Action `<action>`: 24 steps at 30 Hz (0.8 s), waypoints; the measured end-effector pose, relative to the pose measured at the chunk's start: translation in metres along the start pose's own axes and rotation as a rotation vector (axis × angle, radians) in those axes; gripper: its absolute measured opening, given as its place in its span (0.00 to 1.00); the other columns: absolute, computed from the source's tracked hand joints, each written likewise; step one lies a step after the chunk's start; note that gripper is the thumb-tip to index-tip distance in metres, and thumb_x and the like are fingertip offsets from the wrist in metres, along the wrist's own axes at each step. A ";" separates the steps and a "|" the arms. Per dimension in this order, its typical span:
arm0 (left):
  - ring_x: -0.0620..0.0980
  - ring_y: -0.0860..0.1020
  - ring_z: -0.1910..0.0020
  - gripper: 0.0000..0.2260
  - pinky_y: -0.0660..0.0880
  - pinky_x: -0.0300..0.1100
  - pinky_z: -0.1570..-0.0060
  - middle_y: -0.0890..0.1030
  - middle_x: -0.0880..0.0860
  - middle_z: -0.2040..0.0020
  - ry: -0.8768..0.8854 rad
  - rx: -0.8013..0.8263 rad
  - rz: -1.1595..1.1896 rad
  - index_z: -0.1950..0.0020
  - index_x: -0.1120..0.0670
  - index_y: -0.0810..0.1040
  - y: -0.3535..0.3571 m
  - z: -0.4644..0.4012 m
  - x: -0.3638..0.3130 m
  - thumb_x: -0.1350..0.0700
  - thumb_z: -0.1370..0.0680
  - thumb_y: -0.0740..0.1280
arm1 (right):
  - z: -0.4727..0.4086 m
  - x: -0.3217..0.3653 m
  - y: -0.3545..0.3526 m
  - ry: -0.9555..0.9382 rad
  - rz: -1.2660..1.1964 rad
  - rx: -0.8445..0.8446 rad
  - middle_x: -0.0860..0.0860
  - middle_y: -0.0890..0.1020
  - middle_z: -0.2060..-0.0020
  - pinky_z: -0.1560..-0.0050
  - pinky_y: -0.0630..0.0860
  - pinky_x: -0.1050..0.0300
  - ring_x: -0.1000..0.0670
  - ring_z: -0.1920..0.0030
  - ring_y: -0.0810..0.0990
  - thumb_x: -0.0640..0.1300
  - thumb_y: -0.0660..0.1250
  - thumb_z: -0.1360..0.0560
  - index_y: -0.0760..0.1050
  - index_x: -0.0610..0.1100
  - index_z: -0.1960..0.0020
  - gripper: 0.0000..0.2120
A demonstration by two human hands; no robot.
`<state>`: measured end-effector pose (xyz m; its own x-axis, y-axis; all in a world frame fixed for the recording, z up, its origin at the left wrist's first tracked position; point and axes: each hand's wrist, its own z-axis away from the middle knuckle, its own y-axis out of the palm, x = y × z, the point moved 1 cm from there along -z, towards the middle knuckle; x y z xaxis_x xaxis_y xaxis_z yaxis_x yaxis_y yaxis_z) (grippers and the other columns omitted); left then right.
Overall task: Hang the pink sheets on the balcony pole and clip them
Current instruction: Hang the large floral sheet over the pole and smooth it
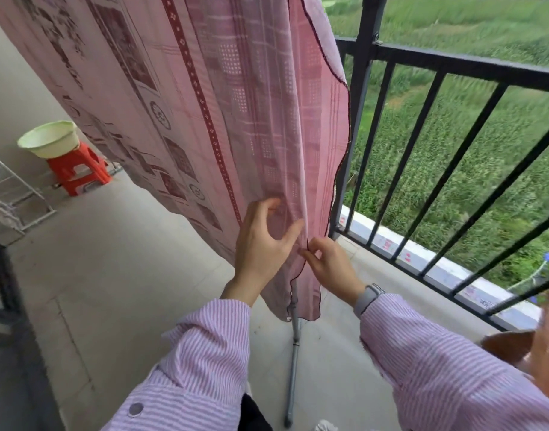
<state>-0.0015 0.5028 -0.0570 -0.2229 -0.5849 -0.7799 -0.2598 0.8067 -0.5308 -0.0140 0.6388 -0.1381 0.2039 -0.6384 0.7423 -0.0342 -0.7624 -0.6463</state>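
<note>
A large pink patterned sheet (pixel 179 98) hangs from above and drapes diagonally across the balcony; the pole that carries it is out of view at the top. A second, plainer pink checked sheet (pixel 267 126) with a dark scalloped hem hangs in front of it on the right. My left hand (pixel 263 241) lies against the checked sheet's lower part, fingers spread and slightly curled. My right hand (pixel 326 262) pinches the dark hem of the same sheet between thumb and forefinger. No clips are visible.
A black metal railing (pixel 447 66) runs along the right, with green fields beyond. A grey stand leg (pixel 293 362) is planted on the floor below the sheet. At the left, a pale green basin (pixel 49 138) rests on a red stool (pixel 77 169), near a wire rack (pixel 11 194).
</note>
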 end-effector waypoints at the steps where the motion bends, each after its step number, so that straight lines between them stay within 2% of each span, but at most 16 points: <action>1: 0.45 0.72 0.48 0.19 0.68 0.34 0.55 0.74 0.49 0.46 0.024 -0.002 -0.044 0.44 0.52 0.71 0.003 -0.004 -0.005 0.48 0.30 0.70 | 0.004 -0.008 -0.002 0.019 0.010 -0.008 0.47 0.73 0.67 0.63 0.68 0.51 0.46 0.64 0.70 0.43 0.66 0.26 0.69 0.40 0.64 0.11; 5: 0.48 0.73 0.48 0.20 0.73 0.42 0.54 0.74 0.50 0.47 0.030 -0.042 -0.106 0.46 0.51 0.70 0.015 -0.015 -0.025 0.43 0.31 0.69 | 0.008 -0.031 -0.024 0.081 0.081 -0.040 0.41 0.77 0.65 0.62 0.71 0.46 0.41 0.62 0.74 0.44 0.66 0.26 0.72 0.38 0.63 0.11; 10: 0.46 0.73 0.49 0.17 0.74 0.40 0.52 0.73 0.49 0.47 0.139 -0.064 -0.050 0.45 0.53 0.70 0.011 -0.020 -0.030 0.47 0.28 0.69 | -0.005 -0.031 -0.045 0.056 0.092 -0.237 0.43 0.77 0.66 0.64 0.69 0.50 0.43 0.64 0.74 0.42 0.66 0.26 0.73 0.37 0.61 0.09; 13: 0.44 0.72 0.50 0.14 0.72 0.38 0.54 0.72 0.47 0.48 0.173 -0.039 -0.042 0.45 0.53 0.71 0.002 -0.025 -0.028 0.51 0.27 0.68 | -0.008 -0.032 -0.039 0.125 0.018 -0.141 0.47 0.79 0.64 0.58 0.74 0.48 0.43 0.58 0.78 0.43 0.63 0.25 0.72 0.45 0.59 0.04; 14: 0.45 0.73 0.50 0.13 0.73 0.38 0.53 0.73 0.48 0.48 0.185 -0.047 -0.043 0.45 0.53 0.71 -0.002 -0.027 -0.028 0.52 0.27 0.68 | -0.010 -0.030 -0.040 0.134 -0.016 -0.090 0.50 0.79 0.61 0.55 0.75 0.49 0.45 0.56 0.79 0.41 0.63 0.25 0.73 0.47 0.56 0.02; 15: 0.46 0.73 0.50 0.12 0.72 0.38 0.53 0.73 0.49 0.48 0.202 -0.063 -0.042 0.46 0.53 0.72 -0.007 -0.029 -0.028 0.53 0.27 0.68 | -0.013 -0.025 -0.043 0.124 -0.060 -0.077 0.52 0.78 0.58 0.53 0.75 0.49 0.48 0.54 0.78 0.39 0.62 0.25 0.73 0.47 0.53 0.05; 17: 0.46 0.73 0.51 0.11 0.71 0.35 0.53 0.73 0.50 0.49 0.260 -0.116 -0.038 0.47 0.55 0.73 -0.019 -0.038 -0.033 0.54 0.27 0.68 | -0.023 -0.006 -0.060 0.070 -0.171 -0.157 0.53 0.76 0.53 0.51 0.75 0.53 0.55 0.53 0.75 0.36 0.60 0.26 0.73 0.46 0.46 0.11; 19: 0.44 0.72 0.52 0.11 0.68 0.29 0.51 0.72 0.50 0.50 0.347 -0.184 -0.039 0.48 0.57 0.74 -0.034 -0.053 -0.044 0.53 0.27 0.66 | -0.036 0.024 -0.083 -0.016 -0.248 -0.282 0.51 0.74 0.49 0.51 0.73 0.63 0.57 0.52 0.73 0.40 0.58 0.27 0.71 0.44 0.41 0.14; 21: 0.45 0.71 0.50 0.11 0.67 0.29 0.48 0.72 0.51 0.49 0.435 -0.256 -0.023 0.47 0.58 0.73 -0.051 -0.073 -0.061 0.54 0.26 0.64 | -0.051 0.059 -0.108 -0.113 -0.288 -0.357 0.50 0.73 0.46 0.51 0.69 0.73 0.60 0.50 0.73 0.46 0.56 0.26 0.69 0.44 0.38 0.17; 24: 0.50 0.70 0.44 0.11 0.65 0.32 0.41 0.73 0.59 0.46 0.597 -0.404 -0.039 0.46 0.62 0.73 -0.080 -0.106 -0.089 0.57 0.25 0.62 | -0.070 0.119 -0.139 -0.280 -0.311 -0.410 0.51 0.74 0.44 0.51 0.68 0.76 0.65 0.50 0.73 0.47 0.56 0.25 0.67 0.44 0.36 0.19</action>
<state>-0.0601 0.4816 0.0898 -0.6520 -0.6520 -0.3870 -0.5792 0.7577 -0.3007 -0.0539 0.6612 0.0524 0.5137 -0.3678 0.7751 -0.2956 -0.9240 -0.2426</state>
